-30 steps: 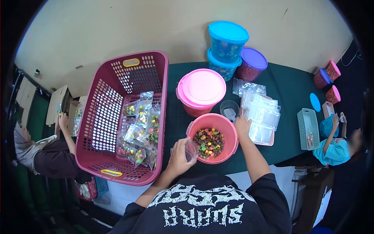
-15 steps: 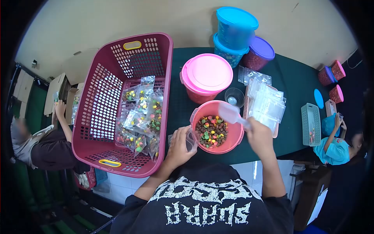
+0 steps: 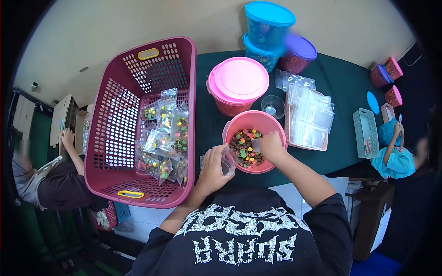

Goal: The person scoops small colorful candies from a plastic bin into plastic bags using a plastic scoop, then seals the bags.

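My left hand (image 3: pixel 212 170) is wrapped round a clear plastic cup (image 3: pixel 228 162), tilted beside the left rim of a pink tub (image 3: pixel 251 120). Small brown, yellow, green and red pieces (image 3: pixel 245 158) lie in the tub. Reaching down inside it, my right hand (image 3: pixel 270 148) grips a translucent scoop (image 3: pixel 256 146). Most of the scoop is hidden by the hand and the pieces. To the left, a large maroon basket (image 3: pixel 191 115) holds several filled clear packets (image 3: pixel 161 138).
Behind the tub are a pink lidded container (image 3: pixel 241 80), a second clear cup (image 3: pixel 273 108) and stacked blue containers (image 3: pixel 269 23) with a purple-lidded one (image 3: pixel 299 53). Clear bags (image 3: pixel 311 115) lie in a tray at right. Other people sit at both sides.
My right hand has moved down and left into the tub, taking the scoop from above the rim into the pieces. My left hand still holds the cup by the rim.
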